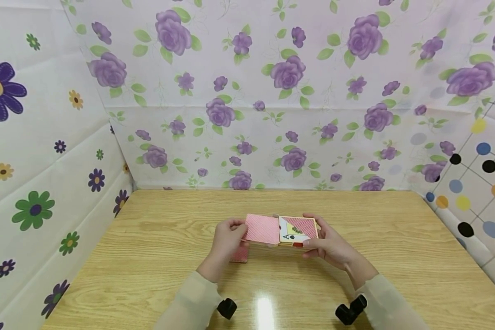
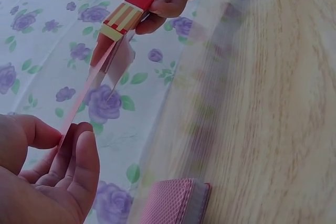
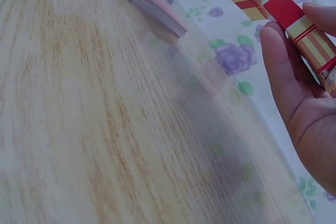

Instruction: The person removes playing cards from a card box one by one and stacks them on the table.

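Above the light wooden table, walled by floral sheets, both hands pinch cards and box.

left hand pinching card, card box

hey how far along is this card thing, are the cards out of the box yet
Partly. Some cards already lie in a pink-backed stack on the table, beside the left hand. In hand: the left hand pinches a pink-backed card drawn from the card box, which the right hand grips. How many cards remain inside cannot be seen.
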Demonstrator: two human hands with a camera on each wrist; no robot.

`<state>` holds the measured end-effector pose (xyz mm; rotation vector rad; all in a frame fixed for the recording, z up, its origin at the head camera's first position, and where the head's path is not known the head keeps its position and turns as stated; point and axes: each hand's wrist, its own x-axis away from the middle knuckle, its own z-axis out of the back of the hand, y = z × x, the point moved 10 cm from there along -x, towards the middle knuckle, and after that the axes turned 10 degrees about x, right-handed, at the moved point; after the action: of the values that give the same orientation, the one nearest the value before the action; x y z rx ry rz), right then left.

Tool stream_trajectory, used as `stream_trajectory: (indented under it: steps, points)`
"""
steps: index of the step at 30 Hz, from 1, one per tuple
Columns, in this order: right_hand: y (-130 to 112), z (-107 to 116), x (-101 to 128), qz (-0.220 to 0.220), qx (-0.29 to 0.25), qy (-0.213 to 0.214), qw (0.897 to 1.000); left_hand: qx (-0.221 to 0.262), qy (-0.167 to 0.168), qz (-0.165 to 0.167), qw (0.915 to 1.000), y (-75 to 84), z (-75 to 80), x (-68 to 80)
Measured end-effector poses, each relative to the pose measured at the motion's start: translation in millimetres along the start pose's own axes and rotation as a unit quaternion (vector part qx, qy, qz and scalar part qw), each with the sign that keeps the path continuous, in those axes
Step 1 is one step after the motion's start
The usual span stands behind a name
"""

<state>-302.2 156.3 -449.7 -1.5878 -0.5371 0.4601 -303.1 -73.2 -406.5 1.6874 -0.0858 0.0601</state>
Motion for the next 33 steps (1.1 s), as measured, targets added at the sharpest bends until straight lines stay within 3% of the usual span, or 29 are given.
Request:
stream_trajectory:
  steps: [7, 22, 30, 33]
  points:
    - [-1, 0, 0, -0.001, 0.002, 0.001, 1.0, 0.001, 0.019, -0.01, 0.9998, -8.5, 12.9, -10.0]
    - [1, 1, 0, -0.001, 0.0, 0.004, 1.0, -0.022, 0.033, -0.018, 0.999, -4.5, 26.6, -14.7]
    - [2, 2, -1, -0.001, 0.005, 0.006, 1.0, -0.098, 0.012, -0.046, 0.994, 3.1, 29.3, -20.2]
    - [2, 3, -1, -0.002, 0.01, 0.007, 1.0, -0.114, 0.01, -0.039, 0.9927, 2.8, 30.7, -22.1]
